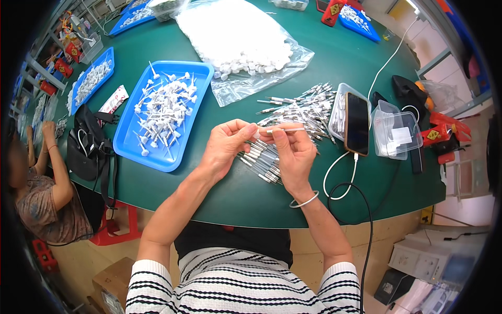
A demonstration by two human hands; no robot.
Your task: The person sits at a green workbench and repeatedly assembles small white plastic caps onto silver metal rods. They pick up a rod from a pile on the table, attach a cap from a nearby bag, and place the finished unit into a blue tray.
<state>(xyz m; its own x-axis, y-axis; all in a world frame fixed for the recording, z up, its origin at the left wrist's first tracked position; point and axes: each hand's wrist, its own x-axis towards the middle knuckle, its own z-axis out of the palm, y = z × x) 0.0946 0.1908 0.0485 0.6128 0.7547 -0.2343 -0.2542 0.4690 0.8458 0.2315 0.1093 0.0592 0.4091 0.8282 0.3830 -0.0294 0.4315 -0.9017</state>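
Observation:
My left hand (225, 146) pinches a small white plastic cap (257, 134) between thumb and fingers. Close against it, my right hand (295, 154) grips a thin white rod with a metal end (293, 130), held roughly level. The two pieces meet or nearly meet between my fingertips; I cannot tell if they are joined. Under and beyond my hands lies a loose pile of similar rods (308, 112), with more lined up side by side (261, 163) just below. To the left, a blue tray (121, 141) holds many white-headed pieces with thin stems.
A clear plastic bag (235, 94) full of white caps lies at the far middle. On the right a phone (357, 123) leans on a clear box, beside another clear container (395, 131) and cables. A black bag (86, 149) and a seated person (49, 204) are at left.

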